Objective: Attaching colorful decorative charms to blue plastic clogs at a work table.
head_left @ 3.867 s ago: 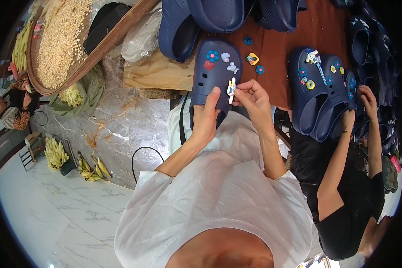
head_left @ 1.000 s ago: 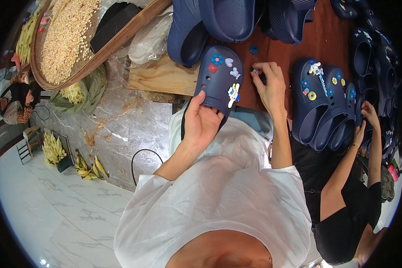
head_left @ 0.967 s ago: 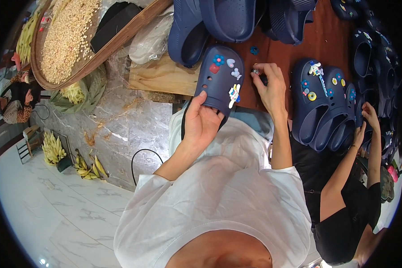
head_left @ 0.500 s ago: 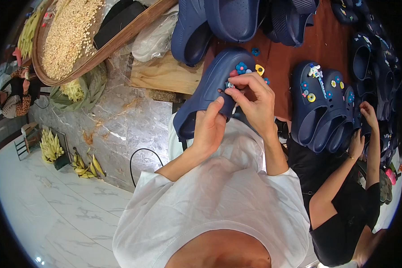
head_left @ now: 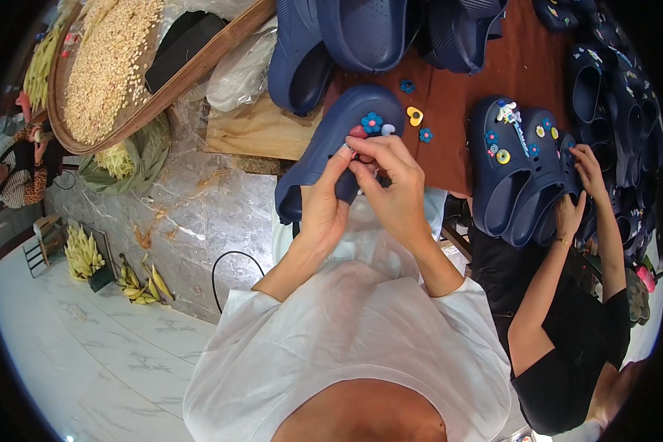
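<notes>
the left hand grips the near side of a navy clog, fingers closed on it. the right hand pinches a small charm against the clog's top. the clog is tilted over the tabletop edge, near loose charms.

You hold a navy blue clog dotted with a blue flower charm; your shirt is white, the tabletop reddish brown

Bright, even daylight with soft shadows, sharp focus at centre, strong fisheye bending and a black rim.
</notes>
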Motion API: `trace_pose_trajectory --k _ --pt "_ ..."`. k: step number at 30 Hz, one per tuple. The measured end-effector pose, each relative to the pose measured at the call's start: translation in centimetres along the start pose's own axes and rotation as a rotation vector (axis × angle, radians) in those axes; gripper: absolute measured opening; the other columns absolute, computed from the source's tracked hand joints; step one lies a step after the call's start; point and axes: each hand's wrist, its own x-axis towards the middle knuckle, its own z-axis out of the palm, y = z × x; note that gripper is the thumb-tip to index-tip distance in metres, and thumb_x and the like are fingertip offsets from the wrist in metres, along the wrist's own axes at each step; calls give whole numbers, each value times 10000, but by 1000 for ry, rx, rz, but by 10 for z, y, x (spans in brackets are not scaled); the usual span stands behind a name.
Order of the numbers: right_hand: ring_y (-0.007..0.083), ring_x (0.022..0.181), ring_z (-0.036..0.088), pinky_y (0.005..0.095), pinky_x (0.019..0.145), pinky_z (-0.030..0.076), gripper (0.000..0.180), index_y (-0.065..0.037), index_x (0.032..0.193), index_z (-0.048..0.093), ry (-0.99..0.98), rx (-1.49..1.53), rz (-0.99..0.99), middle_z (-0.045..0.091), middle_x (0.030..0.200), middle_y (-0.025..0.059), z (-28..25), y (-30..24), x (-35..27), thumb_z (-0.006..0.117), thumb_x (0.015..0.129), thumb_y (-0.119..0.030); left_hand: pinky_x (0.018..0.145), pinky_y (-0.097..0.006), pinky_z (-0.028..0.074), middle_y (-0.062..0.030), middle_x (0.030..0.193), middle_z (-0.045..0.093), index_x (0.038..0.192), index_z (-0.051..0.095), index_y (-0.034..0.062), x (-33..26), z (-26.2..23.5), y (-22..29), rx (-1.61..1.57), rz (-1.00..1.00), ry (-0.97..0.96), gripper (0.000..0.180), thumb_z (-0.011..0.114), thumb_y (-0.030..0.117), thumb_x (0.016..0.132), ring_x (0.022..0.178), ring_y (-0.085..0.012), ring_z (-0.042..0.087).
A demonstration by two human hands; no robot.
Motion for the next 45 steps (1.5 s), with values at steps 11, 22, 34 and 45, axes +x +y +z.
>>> trace_pose_trajectory --k 11,22,34,45 --pt "199 862 630 286 723 559 324 -26 1139 662 39 15 -35 604 1039 94 1 3 -9 638 828 62 864 -336 549 -106 1159 632 1217 563 -23 10 -5 0 39 22 92 301 587 108 947 1023 -179 635" --pt "251 813 646 347 732 502 210 -56 1094 656 141 -349 35 612 943 130 -64 84 49 625 887 -79 963 -411 525 -160 1234 599 1324 461 -25 3 -3 11 -69 -205 23 463 610 164 928 1133 -261 612" --pt "354 992 573 425 864 477 334 -100 1152 661 90 -699 -52 582 1060 164 -57 115 75 697 844 -222 1020 -397 438 -136 1265 592 1282 489 18 -10 -20 3 -122 -349 166 440 505 278 928 1167 -235 584" --pt "338 830 623 416 783 494 176 -84 1033 685 164 -701 -11 628 891 155 -70 95 72 646 871 -142 1025 -415 433 -143 1287 579 1292 486 21 -21 -24 6 -150 -347 146 463 465 304 927 1179 -251 577"
